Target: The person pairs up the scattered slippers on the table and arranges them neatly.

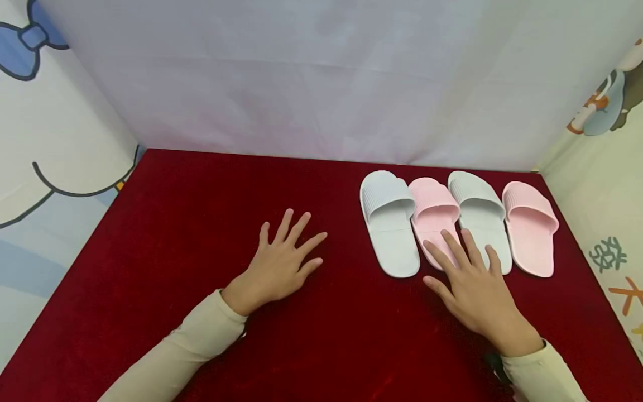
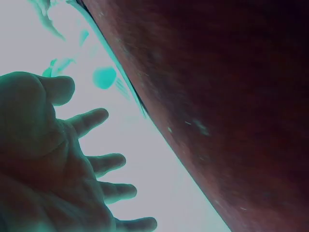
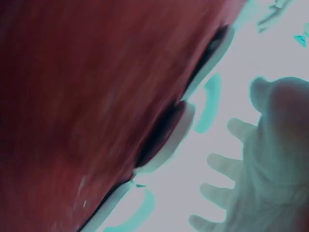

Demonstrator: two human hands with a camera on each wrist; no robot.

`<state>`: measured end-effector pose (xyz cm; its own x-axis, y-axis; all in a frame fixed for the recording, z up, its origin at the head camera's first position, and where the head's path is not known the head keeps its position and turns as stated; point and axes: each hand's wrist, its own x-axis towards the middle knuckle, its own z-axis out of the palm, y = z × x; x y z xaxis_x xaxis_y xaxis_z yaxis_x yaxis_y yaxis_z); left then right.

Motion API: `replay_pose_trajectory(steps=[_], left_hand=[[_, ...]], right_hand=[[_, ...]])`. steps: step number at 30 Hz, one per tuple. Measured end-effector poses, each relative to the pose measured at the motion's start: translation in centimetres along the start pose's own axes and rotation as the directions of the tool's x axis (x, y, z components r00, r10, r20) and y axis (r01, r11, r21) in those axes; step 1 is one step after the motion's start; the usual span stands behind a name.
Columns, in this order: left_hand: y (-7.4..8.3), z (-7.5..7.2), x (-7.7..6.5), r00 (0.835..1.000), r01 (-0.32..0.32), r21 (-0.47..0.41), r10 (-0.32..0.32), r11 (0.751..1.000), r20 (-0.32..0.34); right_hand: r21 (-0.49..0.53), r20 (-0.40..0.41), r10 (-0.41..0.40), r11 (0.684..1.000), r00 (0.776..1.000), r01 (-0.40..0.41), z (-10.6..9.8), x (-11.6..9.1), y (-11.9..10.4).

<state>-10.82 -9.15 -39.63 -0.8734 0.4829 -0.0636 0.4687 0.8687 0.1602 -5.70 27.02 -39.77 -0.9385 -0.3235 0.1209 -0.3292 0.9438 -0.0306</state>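
- White slide slipper with a ribbed strap [image 1: 398,248], leftmost in a row of four on the right part of the deep red, velvety tabletop [image 1: 166,234], its strap end towards the back
- Pale pink slide slipper with a ribbed strap [image 1: 433,196], second in the row, close beside it, its near end partly hidden by fingers in the head view
- Second white slipper of the same ribbed shape [image 1: 481,223], third in the row, its near end also partly covered from above
- Second pale pink slipper, likewise ribbed [image 1: 532,237], last on the right, near the table's right edge
- Right hand [image 1: 479,298]: fingers straight and spread wide, holding nothing, over the near ends of the middle two slippers; the right wrist view shows a gap between fingertips and slippers
- Left hand [image 1: 278,268]: fingers spread wide and fairly straight, holding nothing, above the red tabletop, well apart from the slippers to its right
- Cream long sleeves [image 1: 201,329] cover both forearms
- Plain white cloth backdrop [image 1: 301,84] stands behind the table; a white panel with a blue bow print [image 1: 34,37] flanks it on the left, a pale panel with cartoon prints [image 1: 603,184] on the right
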Motion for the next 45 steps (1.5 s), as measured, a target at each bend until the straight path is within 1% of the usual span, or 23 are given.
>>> replay_pose_trajectory(steps=[3,6,10,15,18,22,25,30,34,39,42,45], left_hand=[[0.7,-0.6,1.1,1.000,-0.023,-0.002,0.023,1.000,0.012],[1.4,-1.1,2.5,0.999,-0.030,-0.009,0.030,1.000,0.014],[2.7,-1.5,4.8,1.000,-0.012,0.003,0.012,1.000,0.011],[4.9,-1.5,7.7,1.000,0.004,0.023,-0.004,1.000,0.000],[6.1,-1.5,9.2,1.000,0.005,0.043,-0.004,0.999,-0.012],[7.2,-1.3,11.1,1.000,0.024,0.062,-0.023,0.998,-0.017],[7.8,-1.2,12.2,0.999,0.036,0.051,-0.036,0.998,-0.010],[8.5,-1.1,13.8,0.999,0.035,0.020,-0.034,0.999,-0.011],[8.8,-0.8,14.7,1.000,0.025,-0.002,-0.025,1.000,0.007],[8.6,-0.4,15.2,1.000,-0.009,-0.016,0.009,1.000,0.008],[8.4,-0.3,15.5,1.000,-0.029,-0.058,0.028,0.998,-0.006],[8.3,-0.1,15.8,0.999,-0.040,-0.106,0.040,0.994,-0.007]], right_hand=[[-0.008,-0.033,-0.032,0.999,0.999,0.032,-0.6,1.2,1.3],[-0.010,-0.049,-0.039,0.999,0.998,0.038,-1.1,2.7,3.1],[0.021,-0.063,-0.009,1.000,0.998,0.011,-1.5,4.6,5.7],[0.062,-0.089,0.024,0.998,0.996,-0.018,-1.6,6.3,8.5],[0.071,-0.076,0.040,0.997,0.996,-0.035,-1.3,7.4,9.8],[0.088,-0.031,0.076,0.993,0.997,-0.073,-0.8,8.7,11.2],[0.102,-0.013,0.089,0.991,0.996,-0.087,-0.4,9.4,12.1],[0.125,0.016,0.102,0.987,0.995,-0.103,0.4,10.2,13.1],[0.150,0.036,0.118,0.981,0.992,-0.122,0.8,10.2,13.5],[0.198,0.033,0.099,0.975,0.994,-0.104,1.0,10.2,13.6],[0.212,0.035,0.085,0.973,0.996,-0.090,1.0,10.2,13.7],[0.208,0.040,0.075,0.975,0.996,-0.081,1.0,9.9,13.9]])
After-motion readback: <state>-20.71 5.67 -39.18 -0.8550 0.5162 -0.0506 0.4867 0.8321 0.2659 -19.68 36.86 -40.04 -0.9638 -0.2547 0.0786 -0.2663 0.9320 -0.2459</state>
